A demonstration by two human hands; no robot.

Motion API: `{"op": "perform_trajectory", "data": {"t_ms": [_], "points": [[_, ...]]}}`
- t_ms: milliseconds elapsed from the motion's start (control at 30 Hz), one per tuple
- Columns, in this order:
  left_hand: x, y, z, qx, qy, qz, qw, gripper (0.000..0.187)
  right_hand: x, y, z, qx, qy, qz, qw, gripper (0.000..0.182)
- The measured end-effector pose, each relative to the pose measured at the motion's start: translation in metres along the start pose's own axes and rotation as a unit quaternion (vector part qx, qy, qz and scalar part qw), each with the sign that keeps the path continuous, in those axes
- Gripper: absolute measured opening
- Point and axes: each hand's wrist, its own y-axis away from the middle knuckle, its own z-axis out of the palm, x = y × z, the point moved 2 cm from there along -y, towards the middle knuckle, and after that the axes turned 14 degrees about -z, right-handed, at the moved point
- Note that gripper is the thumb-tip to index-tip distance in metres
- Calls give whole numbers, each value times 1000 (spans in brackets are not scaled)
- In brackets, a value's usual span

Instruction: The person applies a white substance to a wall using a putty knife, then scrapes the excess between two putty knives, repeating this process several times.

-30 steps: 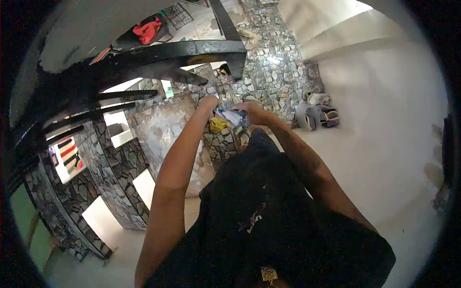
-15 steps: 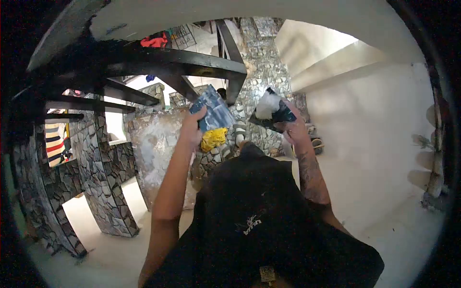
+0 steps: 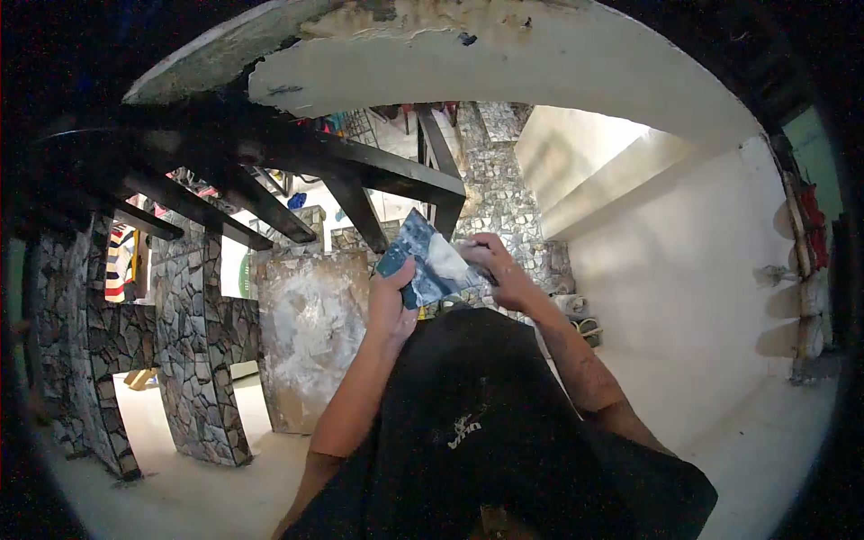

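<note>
Gripping a blue plate smeared with white paste

The left hand (image 3: 391,301) is clamping the blue plate (image 3: 417,252) at its lower-left edge, the thumb pressing flat over its face. The plate is tilting in the air in front of the black shirt (image 3: 477,396), one corner pointing up. White paste (image 3: 445,258) is lying in a thick patch towards the plate's right edge, with thinner streaks showing around it. The right hand (image 3: 500,274) is curling its fingers at that right edge; whether they are closing on the plate or on something else, the view is not showing clearly. A bit of yellow material (image 3: 428,312) is peeking out below the plate's lower edge. Beyond the left forearm, a brown board (image 3: 315,333) is carrying a broad white smear across its middle, reaching near its upper edge.
</note>
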Motion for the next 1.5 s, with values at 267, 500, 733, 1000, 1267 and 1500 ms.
{"op": "perform_trajectory", "data": {"t_ms": [267, 500, 733, 1000, 1267, 1500], "points": [[37, 14, 14, 202, -62, 171, 962, 17, -16, -13, -26, 77, 38, 63, 994, 53], [17, 5, 10, 277, -200, 215, 915, 27, -56, -54, 17, -25, 41, 31, 998, 54], [37, 9, 15, 307, -299, 217, 877, 31, -47, -33, 11, -113, 38, -12, 993, 53], [22, 9, 25, 285, -309, 222, 880, 36, -55, -63, -11, 18, -44, -84, 995, 41], [47, 12, 16, 278, -325, 221, 877, 32, -92, -67, -36, -26, -21, -20, 999, 51], [39, 13, 23, 245, -353, 239, 871, 36, -51, -65, 6, 11, -11, -37, 999, 54]]}}
